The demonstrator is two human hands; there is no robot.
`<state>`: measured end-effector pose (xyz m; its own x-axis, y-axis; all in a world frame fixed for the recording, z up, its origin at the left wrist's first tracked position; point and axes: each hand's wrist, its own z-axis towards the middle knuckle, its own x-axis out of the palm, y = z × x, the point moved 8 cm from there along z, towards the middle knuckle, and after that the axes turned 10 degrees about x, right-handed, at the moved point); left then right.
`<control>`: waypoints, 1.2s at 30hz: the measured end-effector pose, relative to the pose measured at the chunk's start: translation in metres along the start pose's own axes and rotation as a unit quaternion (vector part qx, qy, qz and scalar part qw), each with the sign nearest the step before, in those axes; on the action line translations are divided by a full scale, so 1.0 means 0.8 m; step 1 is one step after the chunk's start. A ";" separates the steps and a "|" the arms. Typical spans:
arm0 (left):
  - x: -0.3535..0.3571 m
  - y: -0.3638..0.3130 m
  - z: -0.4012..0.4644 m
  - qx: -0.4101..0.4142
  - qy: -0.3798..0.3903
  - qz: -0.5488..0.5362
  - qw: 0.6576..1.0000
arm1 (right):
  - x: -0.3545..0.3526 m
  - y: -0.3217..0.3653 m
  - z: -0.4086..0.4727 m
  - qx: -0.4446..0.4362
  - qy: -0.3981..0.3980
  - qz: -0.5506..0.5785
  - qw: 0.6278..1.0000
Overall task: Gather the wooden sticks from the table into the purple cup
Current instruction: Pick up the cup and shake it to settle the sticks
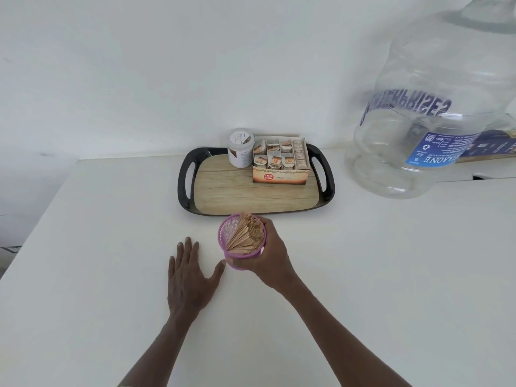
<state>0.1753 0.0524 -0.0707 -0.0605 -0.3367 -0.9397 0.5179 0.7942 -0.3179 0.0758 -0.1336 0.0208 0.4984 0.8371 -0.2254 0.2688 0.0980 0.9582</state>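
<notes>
The round purple mesh cup is sitting near the middle of the white table, just in front of the tray's near edge, and it is holding a full bundle of flat pale wooden sticks, which are leaning toward the cup's far right side. The right hand is wrapping around the right side and near wall of the cup, fingers curled against the mesh and clamped on it. The left hand is lying flat on the table just left of the cup, palm down, fingers straight and slightly spread, with the thumb reaching toward the cup's base; whether the thumb tip is touching the cup cannot be told.

Behind the cup, a black plastic tray with side handles and a wood-grain floor is resting on the table. On its far half an open cardboard box of ginger tea bags is standing, and just to the left of it a white cylindrical lidded jar is standing upright. A large clear plastic water bottle with a blue label is filling the upper right of the view, appearing inverted, its print upside down.
</notes>
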 end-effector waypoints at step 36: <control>0.004 0.003 0.000 0.002 0.011 -0.012 1.000 | 0.028 -0.028 -0.001 0.026 0.046 0.009 0.999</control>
<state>0.1761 0.0533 -0.0747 -0.0918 -0.3449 -0.9341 0.5190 0.7840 -0.3405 0.0801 -0.1161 -0.0054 0.4260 0.8849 -0.1882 0.3030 0.0564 0.9513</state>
